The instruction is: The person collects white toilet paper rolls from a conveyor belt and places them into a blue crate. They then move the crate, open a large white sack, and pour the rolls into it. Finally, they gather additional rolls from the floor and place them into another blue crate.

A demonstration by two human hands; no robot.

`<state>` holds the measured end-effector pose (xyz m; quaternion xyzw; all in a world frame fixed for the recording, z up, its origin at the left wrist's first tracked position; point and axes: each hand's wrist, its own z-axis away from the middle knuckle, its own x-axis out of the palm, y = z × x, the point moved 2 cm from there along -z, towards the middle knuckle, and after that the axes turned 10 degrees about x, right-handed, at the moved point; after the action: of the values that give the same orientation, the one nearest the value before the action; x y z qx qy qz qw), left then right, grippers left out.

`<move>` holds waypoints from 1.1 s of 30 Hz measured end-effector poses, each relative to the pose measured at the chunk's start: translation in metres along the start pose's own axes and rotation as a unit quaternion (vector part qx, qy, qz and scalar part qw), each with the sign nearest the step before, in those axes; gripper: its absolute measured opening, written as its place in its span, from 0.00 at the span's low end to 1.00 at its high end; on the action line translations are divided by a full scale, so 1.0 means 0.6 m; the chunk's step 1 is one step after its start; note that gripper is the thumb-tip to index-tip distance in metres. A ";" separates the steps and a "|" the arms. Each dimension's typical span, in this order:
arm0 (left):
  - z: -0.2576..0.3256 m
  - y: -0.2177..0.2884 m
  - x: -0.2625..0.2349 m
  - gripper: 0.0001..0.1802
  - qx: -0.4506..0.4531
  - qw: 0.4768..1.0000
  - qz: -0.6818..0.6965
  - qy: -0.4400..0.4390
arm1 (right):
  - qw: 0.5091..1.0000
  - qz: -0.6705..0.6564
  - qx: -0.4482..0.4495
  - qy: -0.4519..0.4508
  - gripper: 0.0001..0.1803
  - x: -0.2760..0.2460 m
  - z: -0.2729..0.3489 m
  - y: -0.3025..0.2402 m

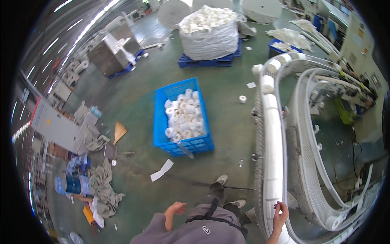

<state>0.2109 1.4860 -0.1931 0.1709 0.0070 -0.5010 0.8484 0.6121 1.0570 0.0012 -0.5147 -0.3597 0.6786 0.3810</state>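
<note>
At the lower right my right hand hovers over or rests at the edge of a conveyor; which one I cannot tell. Its fingers are loosely bent, with a gap between them and nothing visible inside. Beneath and beside it, a line of white paper rolls lies end to end in the conveyor's channel. My left hand is in front of my body, held in the air with its fingers loosely apart and nothing in them. Further ahead, a blue plastic crate on the floor holds many small white rolls.
A large white bag full of rolls stands on a blue pallet ahead. One loose roll lies between crate and conveyor. A broom, a dustpan and crumpled cloth lie left. A paper strip lies near the crate.
</note>
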 end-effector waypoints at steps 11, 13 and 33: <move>-0.171 0.179 -0.183 0.17 0.185 0.980 -0.040 0.055 | 0.977 0.083 -0.045 -0.188 0.08 0.414 -0.067 -0.167; -0.186 0.255 -0.226 0.22 0.293 0.948 -0.109 0.062 | 0.959 0.128 -0.072 -0.244 0.09 0.520 -0.082 -0.121; -0.005 -0.313 -0.090 0.18 -0.179 0.901 0.222 0.326 | 0.568 0.460 -0.072 -0.679 0.17 1.238 -0.197 -0.111</move>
<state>0.0247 1.4503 -0.2392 0.1672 0.3345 -0.2064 0.9042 0.6035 1.7574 -0.2806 -0.0249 -0.2754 0.8841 -0.3767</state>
